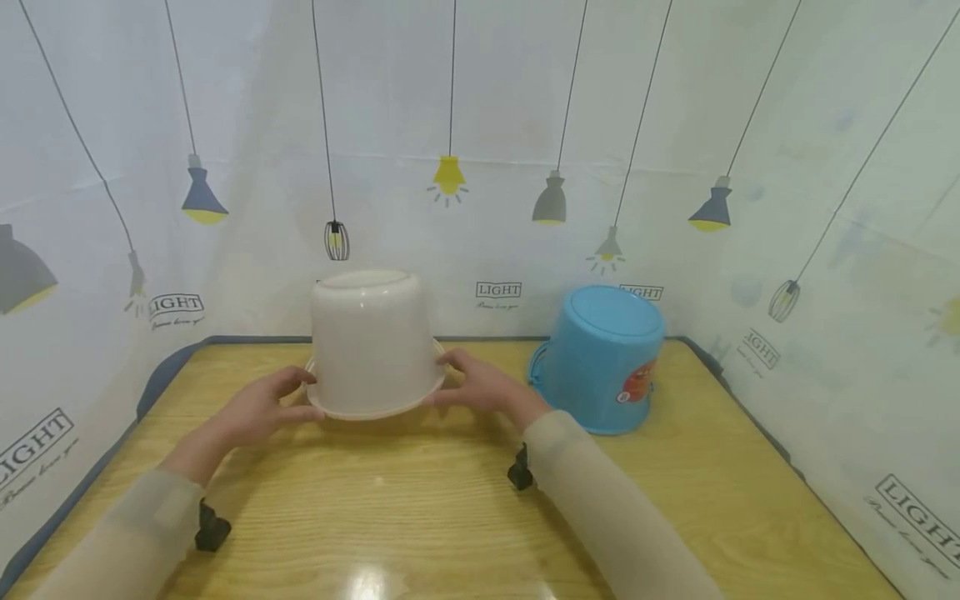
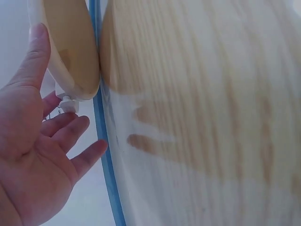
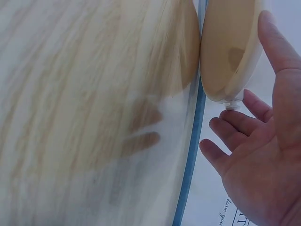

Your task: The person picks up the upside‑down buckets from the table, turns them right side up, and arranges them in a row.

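A cream plastic bucket (image 1: 367,342) is upside down, its base up and its rim tilted a little above the wooden table. My left hand (image 1: 258,406) holds the rim at the left side, and my right hand (image 1: 480,385) grips it at the right. In the left wrist view, the thumb of my left hand (image 2: 42,146) presses the rim, with the fingers by the white handle joint (image 2: 69,104). The right wrist view gives a matching hold, my right hand (image 3: 263,155) with its thumb on the rim. The bucket's hollow inside (image 3: 228,47) shows there.
Right of the cream bucket, a blue bucket (image 1: 600,367) stands upside down with a red label and its handle hanging at the left. The wooden table (image 1: 360,508) has a blue edge. White curtains (image 1: 390,100) printed with lamps surround it at the back and sides.
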The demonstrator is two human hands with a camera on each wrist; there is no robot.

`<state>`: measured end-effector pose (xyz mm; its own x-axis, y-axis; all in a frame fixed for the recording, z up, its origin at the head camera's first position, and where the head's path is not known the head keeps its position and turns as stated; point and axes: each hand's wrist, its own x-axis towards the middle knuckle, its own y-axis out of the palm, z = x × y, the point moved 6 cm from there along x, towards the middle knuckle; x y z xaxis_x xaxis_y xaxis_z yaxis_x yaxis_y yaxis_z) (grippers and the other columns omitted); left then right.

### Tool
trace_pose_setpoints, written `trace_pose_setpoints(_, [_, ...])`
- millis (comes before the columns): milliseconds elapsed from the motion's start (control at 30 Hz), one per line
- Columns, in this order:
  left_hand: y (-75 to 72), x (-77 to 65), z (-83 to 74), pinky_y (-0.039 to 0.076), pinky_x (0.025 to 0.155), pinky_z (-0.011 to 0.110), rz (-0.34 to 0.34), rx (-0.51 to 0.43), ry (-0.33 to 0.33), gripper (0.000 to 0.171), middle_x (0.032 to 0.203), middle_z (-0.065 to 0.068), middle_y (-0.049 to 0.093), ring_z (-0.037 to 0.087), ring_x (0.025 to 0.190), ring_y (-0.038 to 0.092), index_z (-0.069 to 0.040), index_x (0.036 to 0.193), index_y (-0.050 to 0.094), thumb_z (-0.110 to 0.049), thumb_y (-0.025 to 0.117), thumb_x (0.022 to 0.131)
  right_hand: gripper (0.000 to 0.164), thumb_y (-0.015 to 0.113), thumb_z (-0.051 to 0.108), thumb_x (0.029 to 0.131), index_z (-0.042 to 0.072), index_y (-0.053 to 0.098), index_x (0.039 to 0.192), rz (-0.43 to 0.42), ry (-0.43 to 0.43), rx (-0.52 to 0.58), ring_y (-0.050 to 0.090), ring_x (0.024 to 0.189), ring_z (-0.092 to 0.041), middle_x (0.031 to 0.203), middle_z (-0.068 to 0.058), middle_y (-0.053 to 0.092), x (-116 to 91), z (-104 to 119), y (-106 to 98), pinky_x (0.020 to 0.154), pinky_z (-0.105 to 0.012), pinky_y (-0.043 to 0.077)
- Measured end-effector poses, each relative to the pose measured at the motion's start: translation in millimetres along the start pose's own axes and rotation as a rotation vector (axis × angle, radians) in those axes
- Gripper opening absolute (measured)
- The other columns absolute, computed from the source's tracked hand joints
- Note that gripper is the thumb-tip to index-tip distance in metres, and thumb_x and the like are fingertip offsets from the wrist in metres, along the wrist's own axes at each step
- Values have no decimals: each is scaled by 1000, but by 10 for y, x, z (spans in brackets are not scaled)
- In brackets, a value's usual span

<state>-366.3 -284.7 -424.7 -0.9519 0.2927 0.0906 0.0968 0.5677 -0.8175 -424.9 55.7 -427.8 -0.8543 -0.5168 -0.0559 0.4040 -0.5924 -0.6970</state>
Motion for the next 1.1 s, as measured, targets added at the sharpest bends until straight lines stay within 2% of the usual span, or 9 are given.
trace_pose_setpoints(200, [-17, -8, -26, 50, 117, 70, -5, -79, -12, 70, 164, 38, 46, 60, 148, 49, 1, 146, 60, -44, 84, 98, 88, 87, 57, 91, 19, 50, 160, -9, -14, 49, 35, 165, -37, 176, -14, 41, -25, -18, -40, 136, -60, 31])
trace_pose_setpoints(433, [-44, -10, -59, 51, 116, 68, -9, -123, -16, 73, 167, 39, 40, 60, 149, 47, 4, 151, 58, -43, 82, 100, 84, 84, 62, 91, 21, 54, 158, -50, -37, 61, 41, 163, -35, 174, -9, 46, -28, -24, -93, 133, -59, 36])
trace_pose_setpoints(667, [-61, -35, -70, 54, 114, 64, -42, -179, -40, 69, 164, 37, 46, 59, 146, 51, 3, 149, 61, -42, 81, 100, 82, 82, 60, 94, 19, 55, 159, -62, -56, 78, 44, 161, -36, 172, -10, 48, -66, -30, -87, 133, -55, 37])
trace_pose_setpoints(900, [-112, -88, -104, 55, 113, 65, -84, -211, -88, 71, 162, 33, 51, 54, 146, 56, -2, 153, 60, -48, 78, 102, 69, 81, 46, 100, 11, 60, 156, -107, -91, 180, 51, 156, -37, 167, -13, 55, -85, -11, -107, 132, -51, 41])
trace_pose_setpoints(1100, [-179, -132, -169, 54, 115, 64, -169, -255, -104, 65, 153, 24, 65, 46, 143, 62, -8, 156, 61, -46, 75, 105, 59, 78, 40, 103, 18, 62, 156, -156, -63, 305, 58, 150, -35, 163, -10, 60, -133, 5, -168, 126, -54, 48])
